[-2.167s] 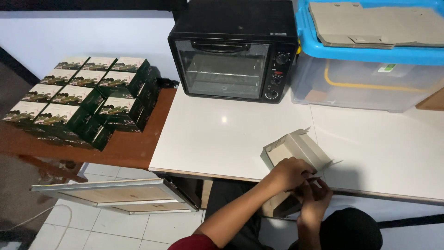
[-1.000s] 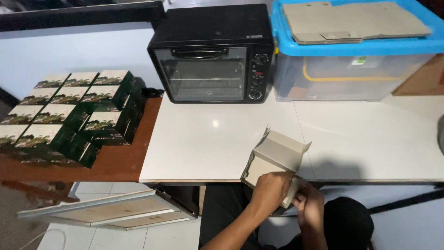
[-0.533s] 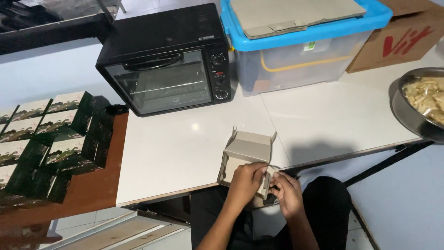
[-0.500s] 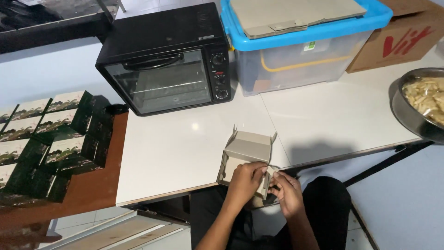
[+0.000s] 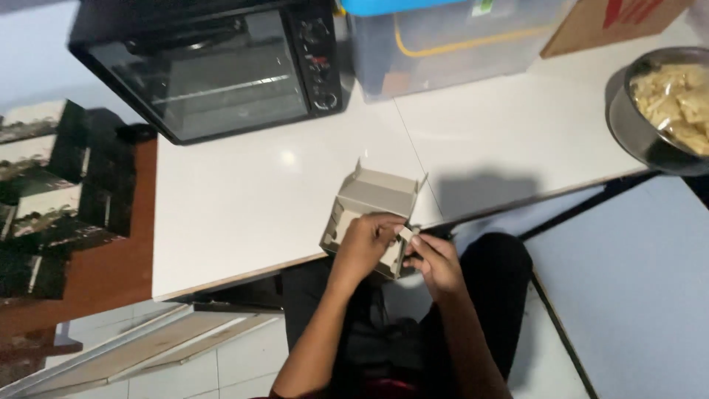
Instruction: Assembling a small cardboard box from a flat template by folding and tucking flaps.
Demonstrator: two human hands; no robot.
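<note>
A small grey-brown cardboard box, partly folded with its flaps up, sits at the near edge of the white table. My left hand grips the box's near side, fingers curled over the edge. My right hand pinches a small flap at the box's near right corner. Both hands are over my lap, just off the table's edge.
A black toaster oven stands at the back of the table, with a clear plastic bin to its right. A metal bowl of pale snack pieces sits at the far right. Stacked dark green boxes lie on a brown table at left.
The view has swung right and down, bringing the metal bowl into view and pushing the green boxes to the left edge. My hands have stayed on the cardboard box, working its near flap.
</note>
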